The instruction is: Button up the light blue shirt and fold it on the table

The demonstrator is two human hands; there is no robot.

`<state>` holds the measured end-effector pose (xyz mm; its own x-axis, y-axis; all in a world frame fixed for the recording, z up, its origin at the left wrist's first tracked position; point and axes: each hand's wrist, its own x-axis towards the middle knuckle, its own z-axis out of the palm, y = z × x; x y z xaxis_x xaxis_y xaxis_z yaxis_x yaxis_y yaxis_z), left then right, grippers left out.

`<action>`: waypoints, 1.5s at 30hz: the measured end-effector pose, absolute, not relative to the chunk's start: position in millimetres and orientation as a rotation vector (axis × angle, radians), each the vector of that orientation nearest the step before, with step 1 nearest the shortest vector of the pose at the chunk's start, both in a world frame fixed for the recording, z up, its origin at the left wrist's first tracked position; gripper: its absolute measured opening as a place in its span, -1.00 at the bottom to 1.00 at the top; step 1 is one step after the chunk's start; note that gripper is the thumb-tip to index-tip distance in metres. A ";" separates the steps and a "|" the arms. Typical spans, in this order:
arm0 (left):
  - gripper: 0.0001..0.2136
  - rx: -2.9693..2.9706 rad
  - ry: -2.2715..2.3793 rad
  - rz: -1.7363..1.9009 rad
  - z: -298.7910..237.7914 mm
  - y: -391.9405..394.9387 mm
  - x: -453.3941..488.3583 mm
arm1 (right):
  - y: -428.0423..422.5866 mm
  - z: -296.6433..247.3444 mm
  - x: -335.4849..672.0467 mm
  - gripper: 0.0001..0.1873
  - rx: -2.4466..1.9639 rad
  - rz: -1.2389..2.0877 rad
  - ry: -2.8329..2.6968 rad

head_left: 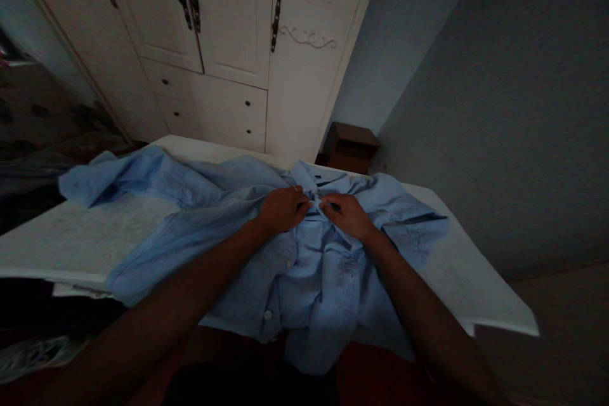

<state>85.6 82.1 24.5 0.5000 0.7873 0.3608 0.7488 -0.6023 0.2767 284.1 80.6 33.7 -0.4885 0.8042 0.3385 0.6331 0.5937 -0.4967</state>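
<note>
A light blue button-up shirt (pixel 328 266) lies spread across a white-topped table (pixel 76 235), its collar at the far edge and its lower hem hanging over the near edge. Just below the collar, my left hand (pixel 283 208) pinches one side of the front opening. Opposite it, my right hand (pixel 349 214) pinches the other side, and the fingertips of both hands nearly meet. Whether a button sits between them is too small to make out. Lower down, the front is unfastened, with pale buttons (pixel 268 314) showing along the left edge. One sleeve (pixel 114 174) stretches out to the left.
Behind the table stands a white wardrobe (pixel 233 19) with dark handles and drawers. A small brown cabinet (pixel 352 143) is beside it, near the grey wall (pixel 499 108). Dark items lie at the left below the table edge.
</note>
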 end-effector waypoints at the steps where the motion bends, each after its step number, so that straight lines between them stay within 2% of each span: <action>1: -0.71 2.645 1.358 0.727 24.0 82.2 85.5 | 81.7 32.3 284.5 -0.71 -1.130 0.444 -2.261; 6: -0.73 2.607 1.373 0.884 19.4 83.3 84.6 | 86.2 24.4 285.7 -0.67 -1.137 0.581 -2.167; 9: -0.66 2.647 1.280 0.949 17.4 83.7 84.8 | 87.9 20.3 284.8 -0.66 -1.146 0.622 -2.120; 22: -0.78 2.531 1.276 0.720 17.5 88.9 87.2 | 85.5 16.8 276.6 -0.64 -1.105 0.657 -2.113; 45: -0.86 2.190 1.197 0.811 11.0 103.5 84.9 | 90.1 10.3 269.0 -0.74 -1.283 0.647 -1.897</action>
<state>84.9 103.5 11.0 0.4328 0.8644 0.2560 0.5584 -0.4800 0.6766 269.0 90.1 10.3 -0.2225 0.9284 0.2976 0.5527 0.3716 -0.7460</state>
